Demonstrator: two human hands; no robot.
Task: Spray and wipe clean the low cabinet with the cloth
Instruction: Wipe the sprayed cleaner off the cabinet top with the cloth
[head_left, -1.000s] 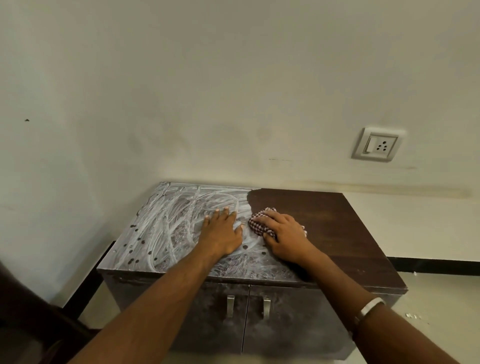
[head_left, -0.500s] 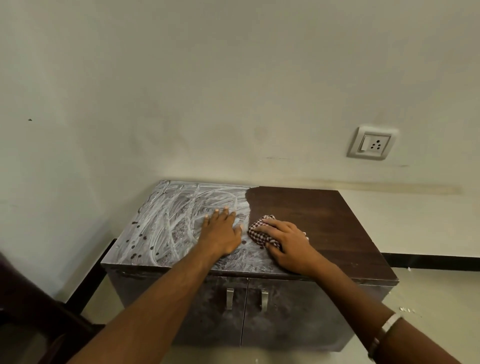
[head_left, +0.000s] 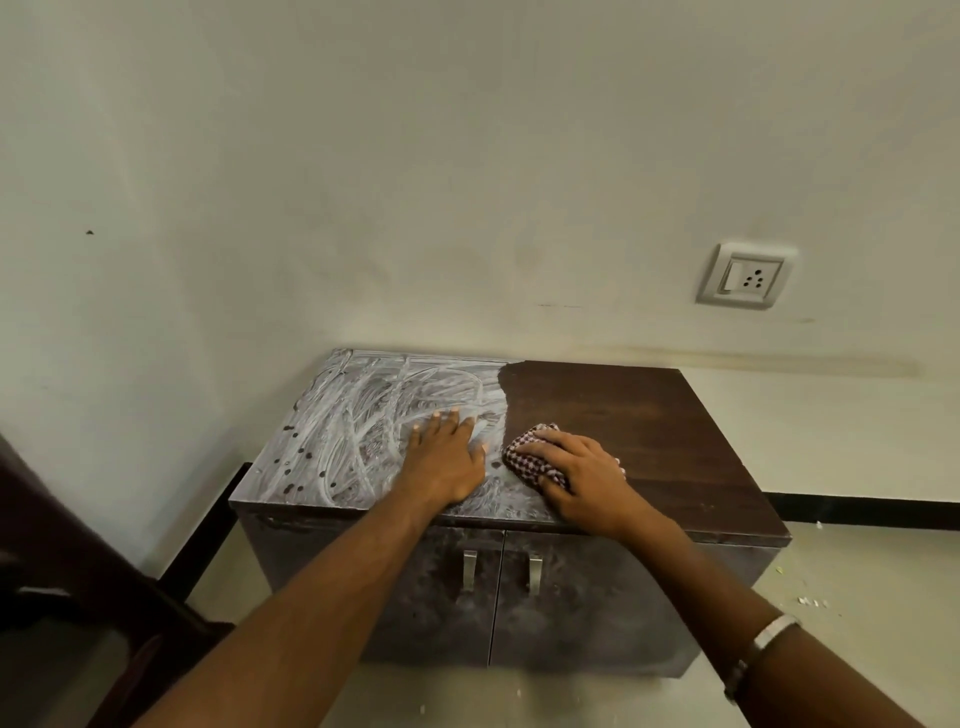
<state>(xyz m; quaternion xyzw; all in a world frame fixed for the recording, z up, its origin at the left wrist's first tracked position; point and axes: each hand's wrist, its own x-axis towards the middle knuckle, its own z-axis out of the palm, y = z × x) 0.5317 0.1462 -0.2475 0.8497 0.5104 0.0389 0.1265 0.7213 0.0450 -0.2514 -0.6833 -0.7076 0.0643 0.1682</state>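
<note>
The low dark-brown cabinet (head_left: 649, 415) stands against the wall. The left half of its top is covered with white smeared streaks, while the right half is bare dark wood. My left hand (head_left: 447, 457) lies flat, fingers straight, on the smeared part near the front. My right hand (head_left: 582, 473) presses down on a bunched red-and-white checked cloth (head_left: 524, 457) at the border between smear and bare wood. Most of the cloth is hidden under my palm.
Two metal door handles (head_left: 501, 569) sit on the cabinet front. A wall socket (head_left: 745, 275) is up on the right. Dark wooden furniture (head_left: 67, 587) stands at lower left. Small crumbs lie on the floor (head_left: 810, 600) to the right.
My right hand and the cloth have slid slightly toward the front of the cabinet top. My left hand stays pressed in the same place.
</note>
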